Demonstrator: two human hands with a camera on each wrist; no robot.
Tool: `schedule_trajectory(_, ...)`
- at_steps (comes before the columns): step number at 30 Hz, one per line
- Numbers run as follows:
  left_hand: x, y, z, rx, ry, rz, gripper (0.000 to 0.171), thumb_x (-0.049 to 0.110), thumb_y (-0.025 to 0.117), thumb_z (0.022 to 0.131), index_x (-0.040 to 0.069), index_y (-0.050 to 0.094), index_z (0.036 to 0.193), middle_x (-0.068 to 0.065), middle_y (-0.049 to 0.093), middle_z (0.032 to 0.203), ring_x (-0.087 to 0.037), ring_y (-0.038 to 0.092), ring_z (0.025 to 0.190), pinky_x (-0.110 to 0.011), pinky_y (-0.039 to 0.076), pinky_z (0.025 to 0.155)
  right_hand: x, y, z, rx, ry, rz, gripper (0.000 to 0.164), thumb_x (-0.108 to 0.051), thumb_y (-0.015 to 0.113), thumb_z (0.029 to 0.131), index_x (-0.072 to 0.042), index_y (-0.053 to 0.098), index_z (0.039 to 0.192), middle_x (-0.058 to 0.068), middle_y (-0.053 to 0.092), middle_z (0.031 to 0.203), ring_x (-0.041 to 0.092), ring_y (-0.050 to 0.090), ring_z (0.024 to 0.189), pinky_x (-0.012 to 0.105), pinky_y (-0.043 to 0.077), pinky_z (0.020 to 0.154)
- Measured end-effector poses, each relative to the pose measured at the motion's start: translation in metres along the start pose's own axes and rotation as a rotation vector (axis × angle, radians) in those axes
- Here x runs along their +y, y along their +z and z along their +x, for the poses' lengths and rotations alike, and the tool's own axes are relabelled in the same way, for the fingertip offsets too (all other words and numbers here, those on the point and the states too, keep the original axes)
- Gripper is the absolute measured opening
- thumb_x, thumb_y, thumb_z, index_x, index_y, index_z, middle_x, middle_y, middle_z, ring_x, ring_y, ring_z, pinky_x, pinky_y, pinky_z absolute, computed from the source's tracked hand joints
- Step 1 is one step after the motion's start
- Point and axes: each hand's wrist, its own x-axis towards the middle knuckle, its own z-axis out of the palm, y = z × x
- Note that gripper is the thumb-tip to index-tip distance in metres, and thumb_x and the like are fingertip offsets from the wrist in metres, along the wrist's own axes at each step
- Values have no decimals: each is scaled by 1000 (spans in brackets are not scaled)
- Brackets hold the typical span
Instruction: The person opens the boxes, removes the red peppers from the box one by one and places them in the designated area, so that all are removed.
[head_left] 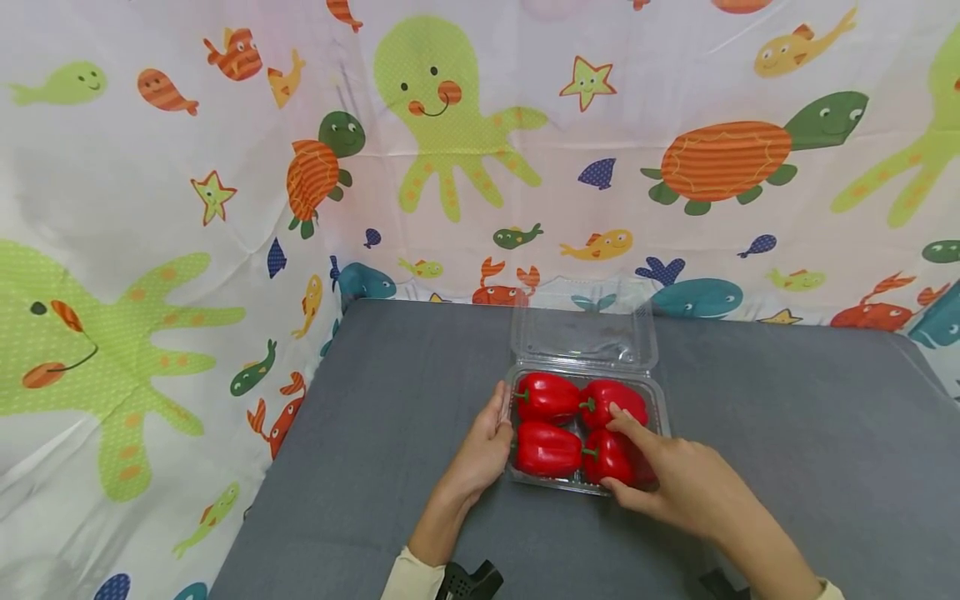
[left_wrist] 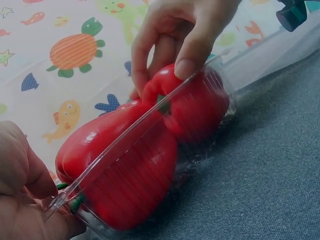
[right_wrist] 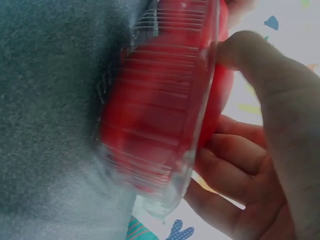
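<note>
presently, the lower-right red pepper [head_left: 606, 454] of four in the clear container [head_left: 551, 484], right of centre in the lower half of the frame, is gripped between bent thumb and fingers of the right hand [head_left: 682, 483], parted to its width; the container's left rim is pinched by the left hand [head_left: 483, 446]. if pulled at a slant, the pepper could be caught on the rim and the container tipped; grip could be lost on glossy skin. movement is crowded by the other three peppers [head_left: 549, 450]. behind, the hinged lid [head_left: 581, 333] is folded back; a printed cloth [head_left: 517, 75] is hung beyond the table [head_left: 397, 367].
</note>
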Motion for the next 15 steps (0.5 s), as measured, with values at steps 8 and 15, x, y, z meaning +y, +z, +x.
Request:
schedule_trajectory(8,0,0,0,4,2,-8,67,-6,30,106,-5,-1,166,-20,5,176,-30,3,163,-45,5,131,2,4,-3,38,-17,10,91,-49,92,76,-20,52,153,-18,39,59,-2,36,45,17,45,52)
schedule_trajectory(15,2,1,-1,-1,-1,-11,67,-6,28,106,-7,-3,166,-21,3,176,-32,1,163,-48,3,130,6,3,-4,15,-19,25,95,-53,90,78,-21,48,157,-16,57,69,-4,46,52,21,56,60)
